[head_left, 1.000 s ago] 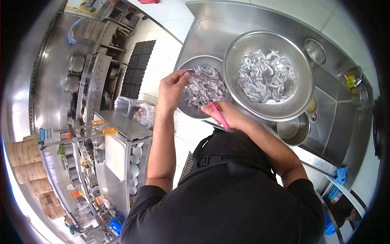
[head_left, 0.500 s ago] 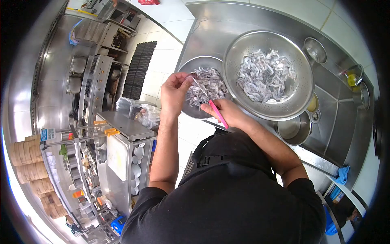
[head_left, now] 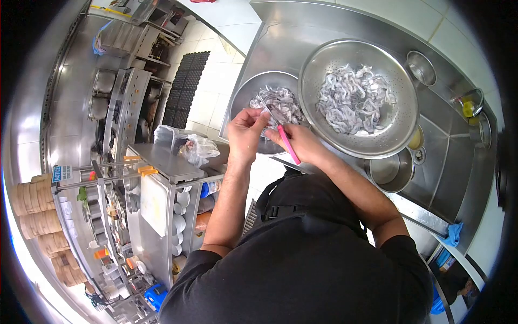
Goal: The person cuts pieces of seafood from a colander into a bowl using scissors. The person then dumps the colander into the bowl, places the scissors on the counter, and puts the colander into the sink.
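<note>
My right hand [head_left: 299, 142] is closed on scissors with pink handles [head_left: 288, 144]; their metal blades point up and left over a steel bowl [head_left: 237, 102]. My left hand [head_left: 247, 132] is pinched beside the blades, and what its fingertips hold is too small to make out. Grey shrimp-like pieces [head_left: 283, 102] lie in the bowl beyond my hands. To the right, a large perforated colander [head_left: 402, 113] holds more of the same greyish pieces [head_left: 353, 100].
Both vessels stand at a steel sink counter [head_left: 286, 32]. A steel pot [head_left: 386, 171] sits below the colander, and a small steel bowl [head_left: 421, 67] is at its upper right. On the left is a steel cart [head_left: 167, 161] with plastic bags [head_left: 197, 148] and a white board [head_left: 154, 204].
My left hand has moved right and down, closer to my right hand and the scissors. My right hand has barely moved and still holds the scissors.
</note>
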Demonstrator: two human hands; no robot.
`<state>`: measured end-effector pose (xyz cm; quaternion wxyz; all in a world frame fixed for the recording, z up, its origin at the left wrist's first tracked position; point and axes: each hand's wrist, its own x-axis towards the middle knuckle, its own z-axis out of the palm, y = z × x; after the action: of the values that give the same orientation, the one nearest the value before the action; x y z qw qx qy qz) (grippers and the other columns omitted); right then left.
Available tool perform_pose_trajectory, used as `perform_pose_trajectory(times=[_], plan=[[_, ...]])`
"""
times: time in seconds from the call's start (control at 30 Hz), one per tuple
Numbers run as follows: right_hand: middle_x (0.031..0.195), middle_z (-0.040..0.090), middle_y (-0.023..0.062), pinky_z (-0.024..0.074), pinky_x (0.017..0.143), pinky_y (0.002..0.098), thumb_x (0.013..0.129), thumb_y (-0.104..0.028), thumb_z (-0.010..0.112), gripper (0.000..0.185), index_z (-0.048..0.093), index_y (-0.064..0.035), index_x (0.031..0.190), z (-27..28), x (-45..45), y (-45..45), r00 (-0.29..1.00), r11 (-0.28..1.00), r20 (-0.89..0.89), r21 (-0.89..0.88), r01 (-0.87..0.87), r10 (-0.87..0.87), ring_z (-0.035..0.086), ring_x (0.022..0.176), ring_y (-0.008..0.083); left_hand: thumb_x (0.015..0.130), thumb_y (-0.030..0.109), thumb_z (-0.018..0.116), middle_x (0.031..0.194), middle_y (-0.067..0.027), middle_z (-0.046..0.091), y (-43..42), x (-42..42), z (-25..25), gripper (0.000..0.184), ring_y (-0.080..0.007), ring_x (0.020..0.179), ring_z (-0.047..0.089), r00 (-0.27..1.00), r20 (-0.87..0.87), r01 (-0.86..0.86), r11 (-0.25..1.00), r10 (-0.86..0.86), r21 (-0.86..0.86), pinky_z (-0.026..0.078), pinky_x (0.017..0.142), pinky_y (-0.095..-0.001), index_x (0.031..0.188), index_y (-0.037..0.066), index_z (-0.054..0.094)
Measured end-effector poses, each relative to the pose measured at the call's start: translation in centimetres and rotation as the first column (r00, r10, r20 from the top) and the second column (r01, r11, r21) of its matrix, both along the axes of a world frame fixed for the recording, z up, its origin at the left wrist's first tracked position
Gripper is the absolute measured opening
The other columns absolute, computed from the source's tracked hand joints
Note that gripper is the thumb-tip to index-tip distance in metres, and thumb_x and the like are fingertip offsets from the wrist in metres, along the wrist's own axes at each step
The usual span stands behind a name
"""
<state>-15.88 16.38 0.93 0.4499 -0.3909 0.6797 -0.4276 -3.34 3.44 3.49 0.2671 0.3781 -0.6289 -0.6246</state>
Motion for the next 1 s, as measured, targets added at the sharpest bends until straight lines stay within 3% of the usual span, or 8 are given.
perform_pose_trajectory(times=[0.23, 0.33, 0.43, 0.73, 0.83, 0.93, 1.0], plan=[[0.076, 0.068, 0.0168, 0.0492, 0.070, 0.0430, 0.094, -0.071, 0.064, 0.074, 0.070, 0.0024, 0.088, -1.0, 0.3, -0.3, 0.999, 0.999, -0.041, 0.026, -0.021, 0.022, 0.066, 0.073, 0.0292, 0.095, 0.005, 0.077, 0.085, -0.0034, 0.072, 0.3, 0.6, -0.8, 0.010, -0.0083, 0.075, 0.064, 1.000, 0.014, -0.001, 1.000, 0.001, -0.004, 0.051, 0.069, -0.0240, 0.100, -0.001, 0.070], [0.066, 0.066, 0.0162, 0.0511, 0.067, 0.0450, 0.091, -0.080, 0.060, 0.080, 0.070, -0.0014, 0.076, -1.5, 0.4, -0.1, 0.998, 1.000, -0.061, 0.010, -0.015, 0.016, 0.069, 0.068, 0.0344, 0.096, 0.006, 0.077, 0.085, -0.0036, 0.072, -0.3, 0.9, -0.7, 0.011, -0.0086, 0.075, 0.065, 0.997, 0.074, -0.002, 1.000, 0.003, -0.016, 0.051, 0.069, -0.0241, 0.100, -0.001, 0.070], [0.063, 0.065, 0.0156, 0.0503, 0.066, 0.0451, 0.088, -0.082, 0.061, 0.082, 0.070, -0.0020, 0.071, -1.3, 0.4, 0.0, 0.996, 0.999, -0.087, 0.042, -0.010, 0.013, 0.068, 0.066, 0.0340, 0.096, 0.007, 0.077, 0.086, -0.0044, 0.073, -0.8, 1.3, -0.7, 0.011, -0.0094, 0.076, 0.066, 0.999, 0.053, 0.007, 1.000, -0.006, -0.014, 0.052, 0.070, -0.0251, 0.101, -0.001, 0.070], [0.063, 0.065, 0.0167, 0.0502, 0.066, 0.0454, 0.084, -0.084, 0.064, 0.084, 0.068, -0.0013, 0.069, -0.7, -0.1, -0.2, 0.993, 0.993, -0.093, 0.097, -0.070, 0.079, 0.067, 0.066, 0.0352, 0.096, 0.003, 0.074, 0.091, -0.0051, 0.074, -2.0, 2.4, -0.8, 0.010, -0.0112, 0.082, 0.067, 0.995, 0.088, 0.042, 0.999, -0.040, -0.012, 0.053, 0.076, -0.0264, 0.105, -0.002, 0.071], [0.064, 0.064, 0.0179, 0.0511, 0.068, 0.0449, 0.083, -0.084, 0.064, 0.085, 0.069, -0.0006, 0.071, -1.5, -0.1, -0.9, 0.986, 0.985, -0.129, 0.150, -0.087, 0.107, 0.067, 0.067, 0.0343, 0.096, 0.003, 0.073, 0.093, -0.0043, 0.074, -2.2, 2.9, -0.7, 0.013, -0.0099, 0.084, 0.067, 0.966, 0.242, 0.117, 0.990, -0.095, -0.081, 0.053, 0.076, -0.0254, 0.108, -0.003, 0.071], [0.065, 0.064, 0.0194, 0.0520, 0.069, 0.0441, 0.083, -0.085, 0.064, 0.086, 0.071, -0.0001, 0.074, -1.6, -0.5, -1.1, 0.988, 0.991, -0.117, 0.095, -0.092, 0.103, 0.067, 0.069, 0.0347, 0.096, 0.004, 0.073, 0.094, -0.0032, 0.075, -1.9, 3.1, -0.8, 0.015, -0.0079, 0.085, 0.067, 0.940, 0.308, 0.213, 0.957, -0.146, -0.196, 0.054, 0.076, -0.0254, 0.110, -0.004, 0.072], [0.058, 0.054, 0.0072, 0.0423, 0.058, 0.0380, 0.087, -0.075, 0.070, 0.076, 0.063, -0.0024, 0.065, -1.3, -0.5, -1.3, 0.993, 0.993, -0.080, 0.079, -0.084, 0.090, 0.053, 0.059, 0.0201, 0.096, 0.004, 0.073, 0.094, -0.0050, 0.076, -1.7, 3.0, -0.1, 0.015, -0.0103, 0.085, 0.069, 0.916, 0.388, 0.225, 0.934, -0.106, -0.276, 0.055, 0.076, -0.0267, 0.109, -0.002, 0.073]])
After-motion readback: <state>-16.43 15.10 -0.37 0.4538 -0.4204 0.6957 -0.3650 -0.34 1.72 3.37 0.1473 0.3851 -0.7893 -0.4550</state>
